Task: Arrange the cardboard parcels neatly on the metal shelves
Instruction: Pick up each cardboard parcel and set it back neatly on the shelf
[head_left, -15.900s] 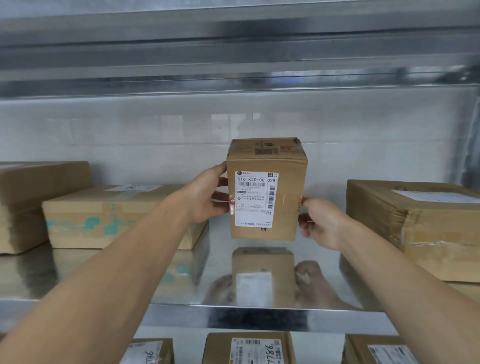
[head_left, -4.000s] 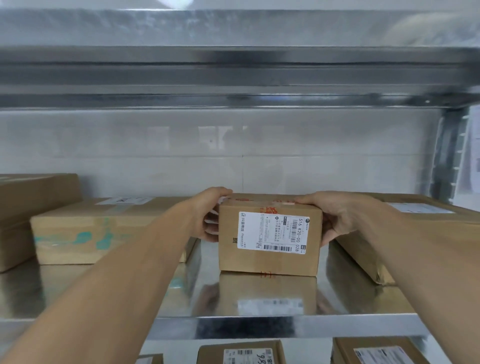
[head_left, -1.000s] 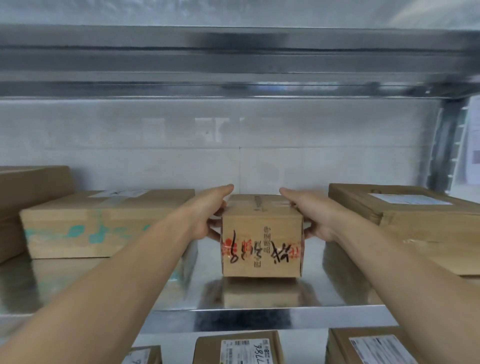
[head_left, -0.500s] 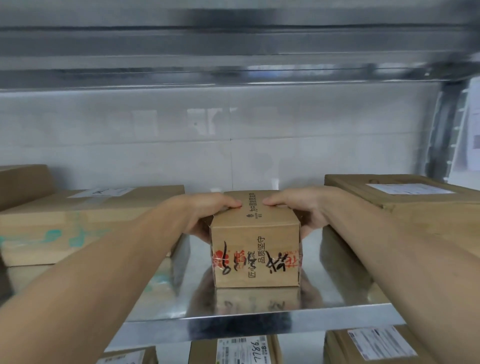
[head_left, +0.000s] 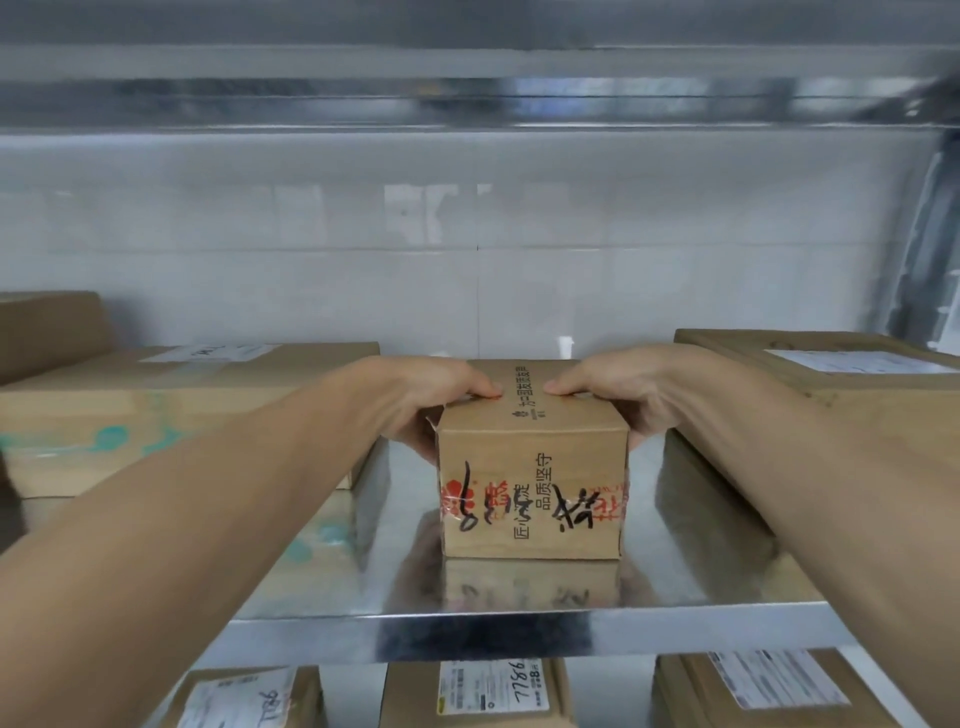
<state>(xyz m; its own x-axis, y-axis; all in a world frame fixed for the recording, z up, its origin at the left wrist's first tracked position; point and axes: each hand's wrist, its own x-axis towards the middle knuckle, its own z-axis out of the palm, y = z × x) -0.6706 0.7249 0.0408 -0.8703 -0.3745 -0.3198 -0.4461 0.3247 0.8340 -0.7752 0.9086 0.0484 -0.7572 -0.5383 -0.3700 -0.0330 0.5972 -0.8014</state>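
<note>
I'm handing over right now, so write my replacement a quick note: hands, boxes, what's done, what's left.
Left hand and right hand both grip the small box, thumbs on top.
It stands on the shelf between the flat box on the left and the wide box on the right, touching neither.
Done: small box set down near the front edge.
Left: let go, perhaps square it with its neighbours. Other boxes sit on the shelf below.
</note>
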